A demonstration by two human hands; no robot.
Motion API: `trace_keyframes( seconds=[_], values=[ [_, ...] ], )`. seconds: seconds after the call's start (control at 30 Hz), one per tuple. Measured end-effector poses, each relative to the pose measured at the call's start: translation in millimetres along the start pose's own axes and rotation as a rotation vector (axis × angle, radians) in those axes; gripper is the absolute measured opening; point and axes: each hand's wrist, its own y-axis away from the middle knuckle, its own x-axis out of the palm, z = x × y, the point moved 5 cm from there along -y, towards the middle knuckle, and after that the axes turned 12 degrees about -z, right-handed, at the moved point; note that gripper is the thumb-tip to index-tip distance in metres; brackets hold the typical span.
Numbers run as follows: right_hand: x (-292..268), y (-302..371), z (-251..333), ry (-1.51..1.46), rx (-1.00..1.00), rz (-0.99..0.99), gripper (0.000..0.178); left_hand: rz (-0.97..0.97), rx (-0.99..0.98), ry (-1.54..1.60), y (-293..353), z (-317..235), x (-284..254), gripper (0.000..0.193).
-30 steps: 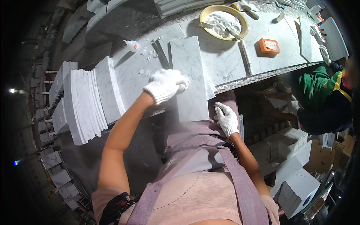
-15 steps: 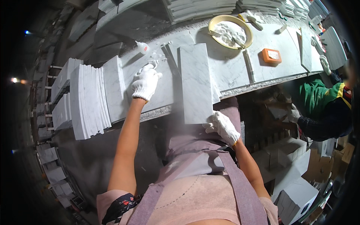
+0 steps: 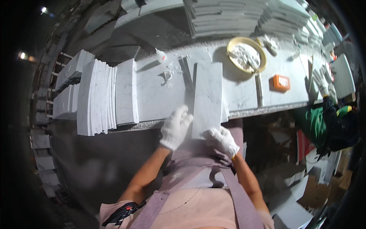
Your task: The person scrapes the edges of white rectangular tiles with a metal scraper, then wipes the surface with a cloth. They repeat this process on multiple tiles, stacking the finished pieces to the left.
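A long pale grey-veined marble tile (image 3: 207, 97) leans across the bench edge, its near end over my lap. My right hand (image 3: 224, 142), in a white knit glove, grips that near end at its right corner. My left hand (image 3: 176, 126), gloved the same way, is just off the tile's left edge, blurred. Its fingers look drawn together; what they may hold is hidden. Beyond it on the bench (image 3: 152, 103) lie small white scraps (image 3: 166, 76) and a small white squeeze bottle (image 3: 161, 56). A thin strip (image 3: 187, 70) lies left of the tile.
Upright tiles (image 3: 97, 97) are stacked at the left. A yellow bowl (image 3: 263, 63) of white paste stands at the back, with an orange box (image 3: 281, 83) right of it. Stacked slabs (image 3: 225, 19) line the back. A co-worker's gloved hands (image 3: 322, 81) are at the right.
My left hand has come back from the scraps toward the tile's near left edge. My right hand still holds the tile. The co-worker's hands have moved onto the bench. The view has shifted.
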Motion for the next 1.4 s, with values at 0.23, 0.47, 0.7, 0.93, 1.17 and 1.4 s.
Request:
trace_keyframes(
  seconds=[0.23,0.47,0.7,0.93,1.17,1.4],
  values=[
    [27,40,40,0.102,-0.162,-0.065,0.028,0.110,-0.215,0.200,43,24,4,0.059],
    [79,41,52,0.431,-0.115,0.088,0.035,0.018,-0.488,0.788,88,100,15,0.057],
    [173,-28,50,0.475,-0.303,0.255,0.038,-0.220,-0.804,1.232,95,115,-66,0.065],
    [273,-115,14,0.649,-0.480,0.319,0.046,-0.311,-0.807,0.928,119,135,-90,0.072],
    [318,-112,29,1.038,-0.206,0.298,0.070,-0.227,-0.650,0.722,127,159,-82,0.057],
    [361,-103,53,1.571,-0.702,0.462,0.048,-0.109,-0.743,1.358,106,161,-85,0.046]
  ],
)
